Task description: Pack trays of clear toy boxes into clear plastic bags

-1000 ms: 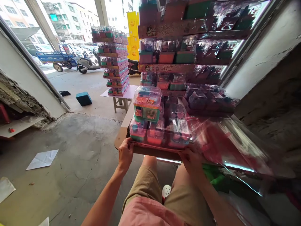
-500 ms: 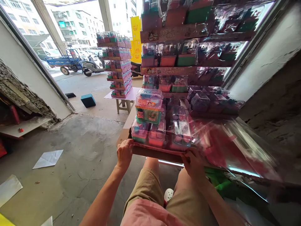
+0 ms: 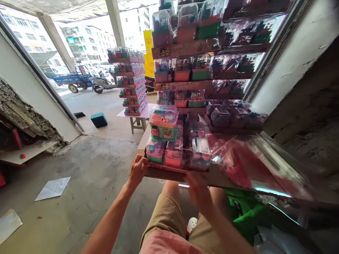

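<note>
A shallow cardboard display tray [image 3: 164, 168] lies at the table's front edge, holding several clear-lidded plastic boxes [image 3: 173, 157] with pink and green bases. One more box [image 3: 164, 123], with an orange label, sits on top of these at the left. My left hand [image 3: 137, 170] is closed on the tray's front left corner, its thumb hidden. My right hand [image 3: 199, 190], smeared by motion, is just below the middle of the tray's front side. Whether it touches the tray or table edge I cannot make out.
Tall stacks of filled trays [image 3: 182, 84] rise behind the table. Clear plastic film [image 3: 254, 158] covers the table's right side. A smaller stack [image 3: 132, 83] stands on a stool at the back left. Below right hangs a green bag [image 3: 246, 211]; a blue block [image 3: 99, 120] lies on the floor.
My right hand has left the tray's front right corner and moved left along the front side. My left hand keeps its grip at the left corner. The view has tilted up slightly.
</note>
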Demonstrator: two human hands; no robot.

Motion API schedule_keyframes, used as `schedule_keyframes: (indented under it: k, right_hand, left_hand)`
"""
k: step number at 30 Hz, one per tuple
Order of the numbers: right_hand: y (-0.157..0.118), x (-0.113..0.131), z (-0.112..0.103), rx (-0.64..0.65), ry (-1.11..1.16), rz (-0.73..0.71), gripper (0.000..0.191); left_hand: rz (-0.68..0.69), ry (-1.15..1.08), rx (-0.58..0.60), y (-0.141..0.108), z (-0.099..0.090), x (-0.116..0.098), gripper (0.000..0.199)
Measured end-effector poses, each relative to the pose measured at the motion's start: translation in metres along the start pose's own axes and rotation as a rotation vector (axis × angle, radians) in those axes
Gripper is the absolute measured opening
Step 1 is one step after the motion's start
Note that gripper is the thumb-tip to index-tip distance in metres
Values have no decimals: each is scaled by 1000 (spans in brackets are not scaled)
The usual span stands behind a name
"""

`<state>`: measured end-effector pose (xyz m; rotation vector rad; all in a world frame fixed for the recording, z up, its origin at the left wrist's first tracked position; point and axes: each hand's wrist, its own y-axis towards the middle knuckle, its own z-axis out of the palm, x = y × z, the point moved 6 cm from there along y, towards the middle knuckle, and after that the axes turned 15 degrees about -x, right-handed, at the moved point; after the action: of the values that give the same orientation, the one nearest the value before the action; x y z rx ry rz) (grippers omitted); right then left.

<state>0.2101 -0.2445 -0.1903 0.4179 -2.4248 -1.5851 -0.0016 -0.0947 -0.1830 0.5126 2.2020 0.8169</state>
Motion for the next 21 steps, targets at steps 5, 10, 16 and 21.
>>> schedule_keyframes:
  k: [5,10,16,21]
  right_hand:
    - [6,40,50,276,6,-208,44]
    - [-21,-17,-14,256,-209,-156,46]
    - [-33,-57,-58,-20,-382,192,47]
    - [10,-54,-35,-115,-186,458,25]
  left_hand:
    - [63,-45,36,5,-2,-1,11]
    - [107,-87,83,6,0,5,18]
    - [29,-10,14,4,-2,0,13]
    - [-78,-13,-85,7,-5,0,24]
